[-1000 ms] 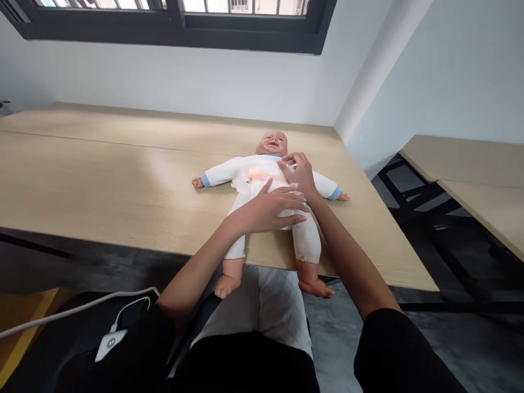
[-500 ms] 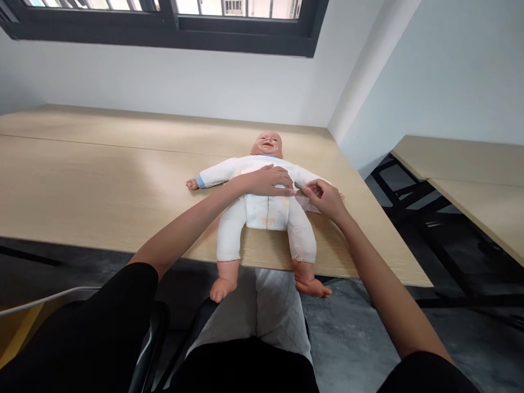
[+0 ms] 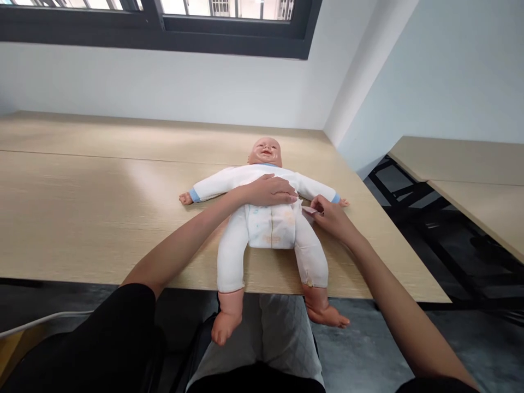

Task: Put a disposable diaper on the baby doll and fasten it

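Note:
A baby doll in a white suit with blue cuffs lies face up on the wooden table, its bare feet hanging past the front edge. A white nappy covers its hips. My left hand lies flat across the doll's belly, fingers stretched out, at the nappy's top edge. My right hand is beside the doll's hip on the right, fingers pinched on the nappy's side tab.
A second wooden table stands to the right across a gap with dark metal legs. A white wall and a dark-framed window are behind. My lap in light trousers is under the doll's legs.
My left hand slid from the doll's hips up to its belly. My right hand left the chest, moved to the right hip and took the nappy tab. The view has tilted down slightly.

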Demonstrator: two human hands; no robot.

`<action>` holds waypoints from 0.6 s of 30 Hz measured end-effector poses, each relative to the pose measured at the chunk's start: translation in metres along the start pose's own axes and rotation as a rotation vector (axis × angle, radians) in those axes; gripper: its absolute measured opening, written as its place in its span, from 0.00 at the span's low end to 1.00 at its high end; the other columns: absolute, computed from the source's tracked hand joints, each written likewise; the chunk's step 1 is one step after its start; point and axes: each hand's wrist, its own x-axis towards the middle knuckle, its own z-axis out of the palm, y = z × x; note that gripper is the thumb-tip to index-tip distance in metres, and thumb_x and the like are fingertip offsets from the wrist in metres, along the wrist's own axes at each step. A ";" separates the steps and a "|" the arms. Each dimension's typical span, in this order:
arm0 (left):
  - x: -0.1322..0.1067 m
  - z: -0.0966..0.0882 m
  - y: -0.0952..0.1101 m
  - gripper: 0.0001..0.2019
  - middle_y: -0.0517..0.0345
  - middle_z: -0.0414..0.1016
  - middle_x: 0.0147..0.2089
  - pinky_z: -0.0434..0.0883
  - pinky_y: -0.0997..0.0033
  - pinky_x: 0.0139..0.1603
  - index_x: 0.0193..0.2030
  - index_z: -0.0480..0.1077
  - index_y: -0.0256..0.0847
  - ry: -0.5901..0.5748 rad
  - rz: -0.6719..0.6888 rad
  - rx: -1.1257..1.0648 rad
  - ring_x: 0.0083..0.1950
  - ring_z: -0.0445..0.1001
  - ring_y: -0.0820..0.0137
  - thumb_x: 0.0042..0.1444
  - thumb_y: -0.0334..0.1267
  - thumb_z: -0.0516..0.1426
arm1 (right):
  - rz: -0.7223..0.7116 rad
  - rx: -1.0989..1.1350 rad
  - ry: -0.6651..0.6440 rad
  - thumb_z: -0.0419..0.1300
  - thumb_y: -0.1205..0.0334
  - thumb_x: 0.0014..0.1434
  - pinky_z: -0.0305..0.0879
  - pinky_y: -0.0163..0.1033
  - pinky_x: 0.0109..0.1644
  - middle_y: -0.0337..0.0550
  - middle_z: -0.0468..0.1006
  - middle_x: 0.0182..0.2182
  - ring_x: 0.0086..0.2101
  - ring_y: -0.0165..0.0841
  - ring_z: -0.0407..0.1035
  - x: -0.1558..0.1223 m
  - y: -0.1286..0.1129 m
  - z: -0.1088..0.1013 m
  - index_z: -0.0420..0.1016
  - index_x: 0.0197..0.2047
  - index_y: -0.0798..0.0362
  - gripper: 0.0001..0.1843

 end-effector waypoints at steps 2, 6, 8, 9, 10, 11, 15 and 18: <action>-0.001 0.000 0.002 0.25 0.59 0.72 0.67 0.48 0.52 0.75 0.59 0.72 0.49 -0.004 -0.011 -0.015 0.70 0.64 0.62 0.71 0.56 0.42 | 0.056 0.059 0.006 0.56 0.44 0.62 0.56 0.38 0.31 0.41 0.72 0.26 0.27 0.34 0.64 -0.001 -0.003 -0.003 0.63 0.35 0.51 0.18; -0.002 0.000 0.005 0.25 0.60 0.71 0.68 0.40 0.49 0.78 0.60 0.71 0.49 -0.002 -0.042 -0.044 0.72 0.62 0.63 0.71 0.57 0.43 | 0.248 0.338 -0.028 0.64 0.32 0.55 0.56 0.36 0.23 0.36 0.69 0.19 0.20 0.33 0.64 -0.003 -0.008 -0.013 0.63 0.40 0.49 0.29; -0.002 0.000 0.006 0.24 0.60 0.71 0.68 0.40 0.49 0.78 0.60 0.71 0.48 0.012 -0.033 -0.056 0.71 0.63 0.63 0.71 0.55 0.43 | 0.251 0.486 0.010 0.69 0.30 0.48 0.57 0.35 0.21 0.35 0.70 0.19 0.19 0.31 0.63 -0.002 -0.013 -0.020 0.64 0.42 0.50 0.35; -0.002 0.000 0.006 0.23 0.60 0.72 0.67 0.40 0.48 0.78 0.60 0.71 0.47 0.019 -0.024 -0.062 0.70 0.64 0.63 0.72 0.54 0.43 | 0.209 0.548 0.042 0.72 0.31 0.46 0.59 0.35 0.22 0.36 0.72 0.21 0.20 0.30 0.64 -0.001 -0.017 -0.024 0.65 0.42 0.50 0.36; -0.001 0.000 0.005 0.23 0.59 0.73 0.66 0.41 0.48 0.78 0.60 0.71 0.46 0.024 -0.016 -0.068 0.69 0.64 0.63 0.72 0.52 0.42 | 0.156 0.598 0.068 0.73 0.32 0.45 0.61 0.35 0.24 0.37 0.73 0.23 0.21 0.29 0.65 0.001 -0.022 -0.027 0.66 0.41 0.50 0.36; -0.001 0.001 0.005 0.24 0.57 0.74 0.64 0.42 0.47 0.78 0.60 0.71 0.45 0.026 -0.010 -0.073 0.69 0.65 0.64 0.73 0.50 0.40 | 0.099 0.632 0.076 0.74 0.34 0.46 0.64 0.35 0.26 0.38 0.74 0.24 0.23 0.29 0.66 0.003 -0.029 -0.029 0.67 0.40 0.51 0.34; 0.003 0.004 -0.001 0.23 0.52 0.73 0.64 0.47 0.47 0.77 0.56 0.71 0.41 0.027 -0.015 -0.035 0.69 0.64 0.64 0.74 0.44 0.38 | -0.081 0.614 -0.124 0.73 0.40 0.53 0.64 0.34 0.32 0.37 0.73 0.27 0.28 0.28 0.66 0.021 -0.062 -0.031 0.71 0.42 0.51 0.26; 0.005 0.007 -0.005 0.17 0.52 0.71 0.66 0.47 0.46 0.77 0.54 0.70 0.42 0.028 -0.030 0.024 0.69 0.64 0.64 0.71 0.38 0.42 | -0.152 0.512 -0.303 0.71 0.42 0.56 0.58 0.34 0.32 0.36 0.71 0.26 0.29 0.28 0.64 0.036 -0.083 -0.025 0.72 0.43 0.52 0.24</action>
